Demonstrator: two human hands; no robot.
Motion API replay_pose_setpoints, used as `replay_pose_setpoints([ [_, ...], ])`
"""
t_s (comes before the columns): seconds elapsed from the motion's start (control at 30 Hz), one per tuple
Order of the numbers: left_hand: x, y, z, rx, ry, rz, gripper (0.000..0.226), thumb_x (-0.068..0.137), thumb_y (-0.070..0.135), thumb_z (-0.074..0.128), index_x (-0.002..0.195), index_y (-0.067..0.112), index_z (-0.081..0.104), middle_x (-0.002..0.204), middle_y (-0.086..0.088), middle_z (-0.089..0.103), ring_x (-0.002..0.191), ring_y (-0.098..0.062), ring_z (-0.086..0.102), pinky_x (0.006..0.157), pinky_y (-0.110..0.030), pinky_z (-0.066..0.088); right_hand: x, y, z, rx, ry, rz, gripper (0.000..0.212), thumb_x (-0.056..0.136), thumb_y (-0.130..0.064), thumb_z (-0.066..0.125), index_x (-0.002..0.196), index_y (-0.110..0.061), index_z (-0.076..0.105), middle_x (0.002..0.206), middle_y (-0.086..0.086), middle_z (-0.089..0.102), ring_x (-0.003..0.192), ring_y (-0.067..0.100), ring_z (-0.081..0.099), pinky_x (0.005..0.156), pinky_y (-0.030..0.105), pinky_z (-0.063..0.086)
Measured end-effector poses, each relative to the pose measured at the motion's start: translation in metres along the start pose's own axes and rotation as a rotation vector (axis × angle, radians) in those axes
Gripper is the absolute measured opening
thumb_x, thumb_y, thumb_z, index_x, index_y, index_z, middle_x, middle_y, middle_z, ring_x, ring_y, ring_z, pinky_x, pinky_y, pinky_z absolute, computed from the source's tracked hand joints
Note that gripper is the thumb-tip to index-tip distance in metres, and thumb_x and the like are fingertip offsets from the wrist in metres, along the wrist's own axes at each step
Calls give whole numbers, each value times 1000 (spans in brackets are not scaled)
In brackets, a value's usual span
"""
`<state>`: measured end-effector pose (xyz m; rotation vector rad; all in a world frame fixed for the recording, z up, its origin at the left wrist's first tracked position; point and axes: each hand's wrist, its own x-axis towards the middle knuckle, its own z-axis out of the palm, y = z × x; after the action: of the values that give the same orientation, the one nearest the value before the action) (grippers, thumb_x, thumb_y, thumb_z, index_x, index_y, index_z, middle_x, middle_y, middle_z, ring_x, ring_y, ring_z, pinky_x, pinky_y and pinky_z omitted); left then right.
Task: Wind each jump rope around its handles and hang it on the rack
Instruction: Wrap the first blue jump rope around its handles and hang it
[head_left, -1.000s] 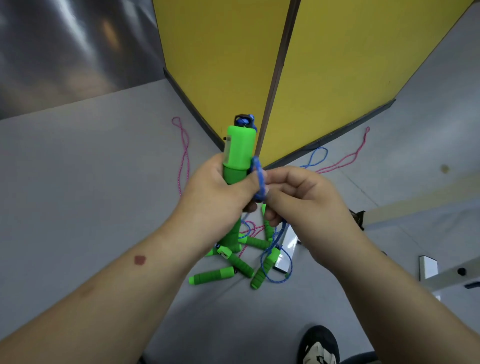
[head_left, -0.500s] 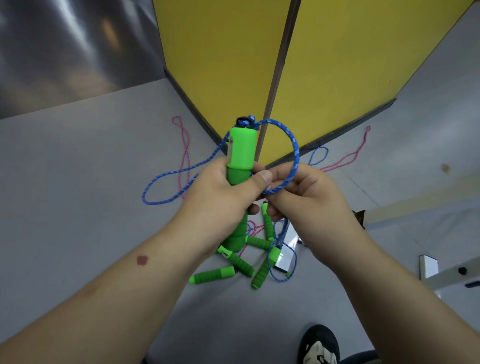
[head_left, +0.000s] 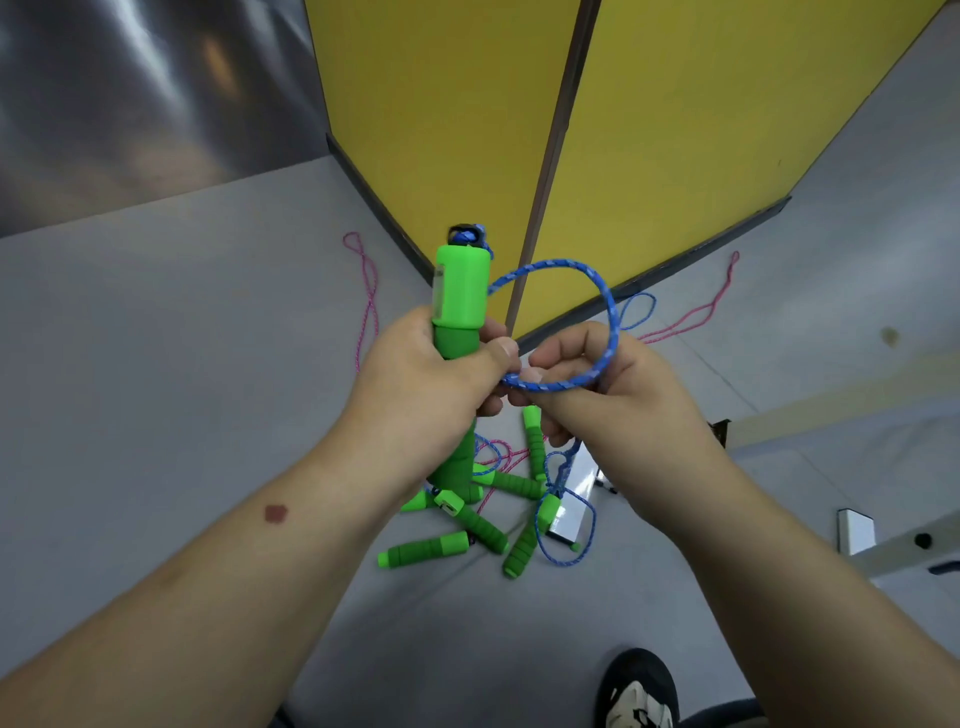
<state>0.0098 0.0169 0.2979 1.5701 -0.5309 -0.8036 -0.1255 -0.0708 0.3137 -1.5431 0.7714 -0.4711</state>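
My left hand (head_left: 426, 384) grips a green jump-rope handle (head_left: 460, 306) upright, its blue rope knotted at the top end. My right hand (head_left: 597, 384) pinches the blue rope (head_left: 608, 306), which arcs in a loop from the handle's right side down to my fingers. From the right hand the rope drops toward the floor. Below my hands several more green handles (head_left: 423, 551) lie in a heap on the grey floor, tangled with blue and pink ropes (head_left: 493, 457). No rack is clearly in view.
A yellow partition (head_left: 675, 130) stands ahead, its dark base meeting the floor. Pink rope (head_left: 369, 301) trails left of it and another pink rope (head_left: 696, 317) to the right. White metal pieces (head_left: 857, 530) lie at the right. My shoe (head_left: 639, 696) shows at the bottom.
The large blue loop that hung out to the left half a second ago is gone. The rope now forms a single smaller loop on the right of the handle, drawn by my right hand.
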Motion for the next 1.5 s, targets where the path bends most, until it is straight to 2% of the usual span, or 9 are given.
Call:
replay_pose_setpoints([
  [0.2,19,7,-27,-98,250,-26,10,93,13,73,102,15,68,77,1,77,55,-11,61,57,-26,53,0,-4,-15,26,-18,32,10,95,0,63,94,-10,63,84,8,78,54,13,57,53,20,47],
  [0.4,-5,4,5,-201,-32,-111,17,96,15,71,108,8,62,78,-17,70,61,-19,64,59,-29,56,1,0,-4,23,37,-5,11,94,0,64,92,-10,62,69,1,73,57,16,57,59,30,50],
  [0.63,-9,12,5,-214,-169,-134,23,90,11,77,103,18,60,75,-2,70,61,-17,62,52,-25,53,2,0,-5,-36,109,-19,15,89,-1,69,86,-14,62,59,-2,66,51,14,53,52,28,48],
  [0.87,1,13,-7,-155,-58,-89,21,89,-4,73,100,10,62,60,-1,63,51,-14,54,50,-24,48,1,-1,-13,18,19,1,8,92,-2,67,92,-10,64,74,5,75,58,16,58,57,25,50],
  [1.0,18,14,-26,-367,181,-111,20,94,2,71,104,12,57,81,-8,69,69,-19,66,54,-23,55,3,0,-19,-17,16,66,12,97,-7,61,97,-13,72,74,2,73,59,12,57,59,21,48],
  [1.1,25,11,-38,-263,230,-157,21,98,24,72,111,26,56,113,-2,63,100,-31,70,64,-34,63,4,1,-17,25,102,53,13,99,-10,59,99,-14,71,76,0,73,56,11,55,55,17,47],
  [1.17,21,12,-40,-151,192,-195,18,98,35,69,104,41,54,116,5,56,108,-35,67,65,-38,64,6,2,-14,68,151,45,11,100,-10,58,100,-14,68,80,1,75,55,10,55,55,19,47],
  [1.37,7,14,-26,93,94,-109,11,101,34,65,101,35,54,90,-10,67,58,-21,71,62,-38,63,5,2,-8,147,171,30,16,100,-4,54,100,-12,67,87,4,77,59,13,55,59,25,49],
  [1.5,-6,15,-3,-166,-121,-136,16,100,21,68,111,28,59,84,-7,73,70,-21,71,69,-36,64,2,2,-1,112,39,-13,18,100,0,53,105,-10,67,85,4,74,64,14,59,64,25,49],
])
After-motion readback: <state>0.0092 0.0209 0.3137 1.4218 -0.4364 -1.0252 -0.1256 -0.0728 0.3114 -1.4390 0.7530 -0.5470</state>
